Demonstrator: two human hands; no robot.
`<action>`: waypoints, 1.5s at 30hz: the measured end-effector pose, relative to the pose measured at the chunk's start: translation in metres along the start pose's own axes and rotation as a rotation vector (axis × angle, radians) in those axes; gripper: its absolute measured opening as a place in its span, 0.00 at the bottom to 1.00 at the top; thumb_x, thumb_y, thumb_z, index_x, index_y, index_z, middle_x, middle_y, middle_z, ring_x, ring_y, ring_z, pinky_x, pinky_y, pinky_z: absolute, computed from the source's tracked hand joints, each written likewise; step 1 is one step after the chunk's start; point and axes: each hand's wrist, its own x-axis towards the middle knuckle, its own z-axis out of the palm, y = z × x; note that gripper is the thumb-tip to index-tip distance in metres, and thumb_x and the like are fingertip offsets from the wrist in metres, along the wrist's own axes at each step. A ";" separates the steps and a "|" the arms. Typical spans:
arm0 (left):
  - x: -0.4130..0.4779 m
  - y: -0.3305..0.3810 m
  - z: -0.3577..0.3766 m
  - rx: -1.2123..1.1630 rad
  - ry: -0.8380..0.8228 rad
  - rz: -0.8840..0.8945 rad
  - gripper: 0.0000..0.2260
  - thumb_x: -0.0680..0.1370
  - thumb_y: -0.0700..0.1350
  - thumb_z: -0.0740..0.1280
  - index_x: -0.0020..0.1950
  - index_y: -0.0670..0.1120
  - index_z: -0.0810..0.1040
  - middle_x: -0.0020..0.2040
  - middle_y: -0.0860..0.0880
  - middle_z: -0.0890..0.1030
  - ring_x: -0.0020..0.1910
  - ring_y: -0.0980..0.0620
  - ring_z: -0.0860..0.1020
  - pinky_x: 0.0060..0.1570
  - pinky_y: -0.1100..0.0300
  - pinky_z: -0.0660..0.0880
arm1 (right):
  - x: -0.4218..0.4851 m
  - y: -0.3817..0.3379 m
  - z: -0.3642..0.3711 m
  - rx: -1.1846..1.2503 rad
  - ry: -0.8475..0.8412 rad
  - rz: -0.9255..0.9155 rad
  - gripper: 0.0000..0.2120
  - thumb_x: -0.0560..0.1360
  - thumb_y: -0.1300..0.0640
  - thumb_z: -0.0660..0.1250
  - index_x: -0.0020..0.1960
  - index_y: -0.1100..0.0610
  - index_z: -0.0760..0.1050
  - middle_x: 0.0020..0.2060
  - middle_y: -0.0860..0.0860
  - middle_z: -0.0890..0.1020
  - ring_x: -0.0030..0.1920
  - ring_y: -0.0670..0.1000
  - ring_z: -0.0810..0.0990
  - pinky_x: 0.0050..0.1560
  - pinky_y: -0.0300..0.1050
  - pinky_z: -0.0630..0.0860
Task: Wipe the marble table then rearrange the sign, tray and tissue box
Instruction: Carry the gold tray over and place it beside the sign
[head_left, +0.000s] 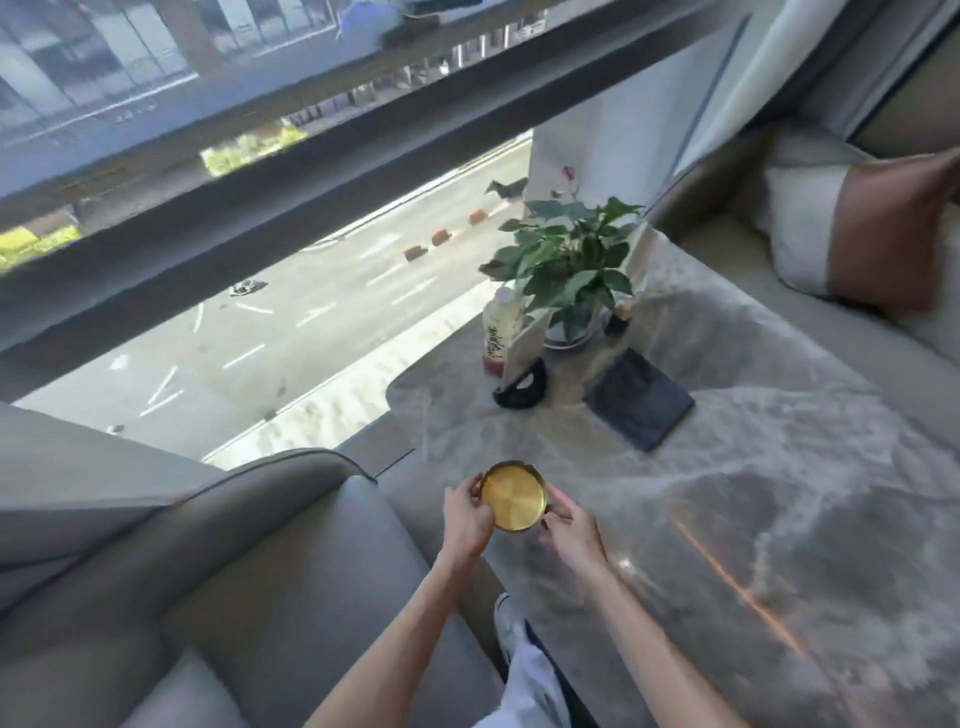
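Observation:
A small round gold tray is held over the near left edge of the grey marble table. My left hand grips its left rim and my right hand holds its right rim. Further back on the table stands a sign in a black half-round base. To its right lies a dark flat rectangular tissue box.
A bottle and a potted green plant stand at the table's far end by the window. A grey sofa is on the left, another with a cushion on the right. My leg shows below.

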 end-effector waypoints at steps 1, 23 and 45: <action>0.016 -0.012 0.001 0.001 -0.006 -0.005 0.26 0.67 0.40 0.57 0.63 0.42 0.79 0.55 0.38 0.82 0.55 0.42 0.81 0.58 0.45 0.79 | 0.006 -0.008 0.006 0.006 -0.009 0.007 0.25 0.79 0.70 0.57 0.72 0.53 0.71 0.54 0.55 0.81 0.50 0.53 0.80 0.37 0.37 0.78; 0.211 -0.019 -0.035 -0.017 -0.030 -0.004 0.33 0.59 0.50 0.58 0.64 0.50 0.77 0.56 0.47 0.81 0.53 0.49 0.82 0.58 0.46 0.80 | 0.132 -0.082 0.110 0.179 -0.121 0.036 0.26 0.76 0.74 0.55 0.67 0.54 0.75 0.59 0.47 0.81 0.59 0.46 0.78 0.64 0.44 0.73; 0.157 0.024 -0.045 -0.045 0.006 0.015 0.25 0.64 0.41 0.58 0.55 0.63 0.77 0.54 0.47 0.81 0.57 0.46 0.79 0.55 0.45 0.80 | 0.130 -0.072 0.108 -0.033 -0.118 0.083 0.32 0.77 0.68 0.56 0.79 0.52 0.58 0.72 0.54 0.70 0.53 0.44 0.76 0.64 0.49 0.75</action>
